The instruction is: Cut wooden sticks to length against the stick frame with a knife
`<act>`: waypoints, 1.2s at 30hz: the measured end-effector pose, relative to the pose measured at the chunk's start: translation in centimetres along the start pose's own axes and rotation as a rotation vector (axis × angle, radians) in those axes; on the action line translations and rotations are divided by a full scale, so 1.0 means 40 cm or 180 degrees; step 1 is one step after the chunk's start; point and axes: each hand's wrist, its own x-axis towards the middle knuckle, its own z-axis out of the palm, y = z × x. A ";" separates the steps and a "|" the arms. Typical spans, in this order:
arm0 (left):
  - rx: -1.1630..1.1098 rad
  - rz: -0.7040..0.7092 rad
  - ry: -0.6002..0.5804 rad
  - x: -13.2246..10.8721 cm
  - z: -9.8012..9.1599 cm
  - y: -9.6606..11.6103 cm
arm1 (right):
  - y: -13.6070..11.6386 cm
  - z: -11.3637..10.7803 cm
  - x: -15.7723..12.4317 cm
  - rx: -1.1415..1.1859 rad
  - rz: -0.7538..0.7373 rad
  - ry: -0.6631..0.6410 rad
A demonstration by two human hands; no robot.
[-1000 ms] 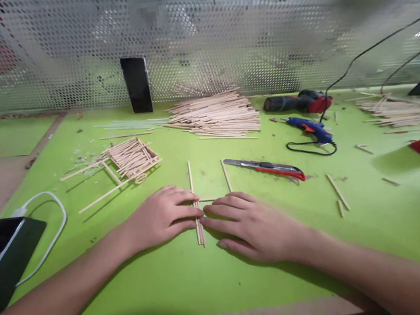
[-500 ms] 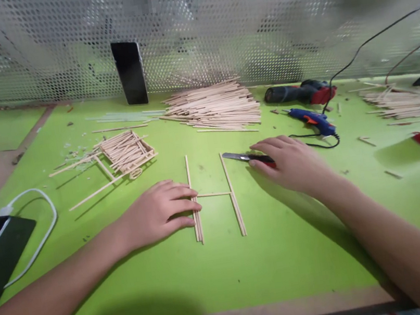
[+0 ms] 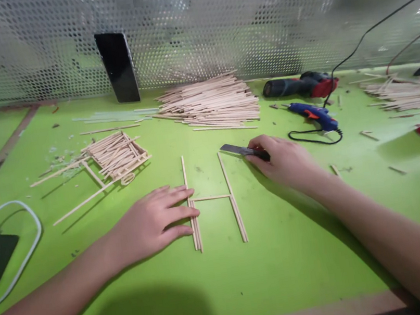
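Wooden sticks [image 3: 212, 197] are laid in an H at the centre of the green table [image 3: 289, 266]. At 9 o'clock from the crossbar, the upright is covered by the loosely spread fingers of the left hand [image 3: 158, 216]; nothing is seen gripped. Between 1 and 2 o'clock, the knife [image 3: 240, 150] is held in the right hand [image 3: 283, 159], fingers closed round its handle. A pile [image 3: 210, 106] is noted at 12, a glue gun [image 3: 316, 116] at 2.

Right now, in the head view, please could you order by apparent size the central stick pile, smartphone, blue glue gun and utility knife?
1. Central stick pile
2. Smartphone
3. Blue glue gun
Utility knife: unranked, since the right hand hides part of it.
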 end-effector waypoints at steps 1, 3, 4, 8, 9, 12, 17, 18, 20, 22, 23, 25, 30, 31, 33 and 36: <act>0.0016 0.0015 -0.0002 0.000 -0.001 0.001 | -0.001 -0.001 0.001 -0.0002 0.0072 -0.0014; 0.0061 0.0058 -0.0002 0.001 -0.003 0.003 | -0.002 -0.003 0.002 0.0010 0.0155 -0.0031; 0.0079 0.0080 0.0000 0.000 -0.003 0.004 | -0.002 -0.003 0.002 0.0015 0.0161 -0.0034; 0.0109 0.0087 0.0048 -0.001 0.000 0.006 | -0.001 -0.001 0.000 -0.0004 0.0044 -0.0001; 0.0127 0.0084 0.0059 -0.001 0.001 0.006 | 0.000 0.000 -0.001 -0.0003 0.0006 0.0030; 0.0223 0.0139 0.0048 -0.001 0.002 0.006 | 0.002 0.003 -0.002 0.0025 -0.0089 0.0109; 0.0303 0.0169 0.0006 -0.003 0.000 0.005 | 0.003 0.005 0.000 0.0025 -0.0069 0.0033; 0.0294 0.0148 -0.0010 -0.003 0.000 0.005 | 0.002 0.005 0.001 0.0036 -0.0056 0.0005; 0.0260 0.0131 -0.0033 -0.003 -0.002 0.004 | -0.002 0.001 0.000 0.0060 -0.0024 -0.0034; 0.0233 0.0166 -0.0039 -0.003 -0.003 0.002 | -0.009 -0.007 -0.005 0.0075 0.0022 -0.0048; 0.0227 0.0188 -0.0034 -0.002 -0.004 0.001 | -0.013 -0.012 -0.009 0.0095 0.0037 -0.0037; 0.0224 0.0217 -0.0027 -0.001 -0.004 -0.001 | -0.023 -0.021 -0.022 0.0190 0.0016 0.0022; 0.0129 0.0182 -0.0037 0.001 -0.006 0.000 | -0.054 -0.037 -0.068 0.0480 -0.0589 0.0294; 0.0102 0.0162 -0.0056 0.001 -0.007 0.000 | -0.063 -0.039 -0.078 0.0508 -0.0866 0.0362; 0.0073 0.0123 -0.0093 0.000 -0.009 0.001 | -0.086 -0.046 -0.097 0.0515 -0.1531 0.0470; 0.0016 0.0093 -0.0110 -0.001 -0.011 -0.001 | -0.129 -0.063 -0.127 0.0455 -0.2428 0.0440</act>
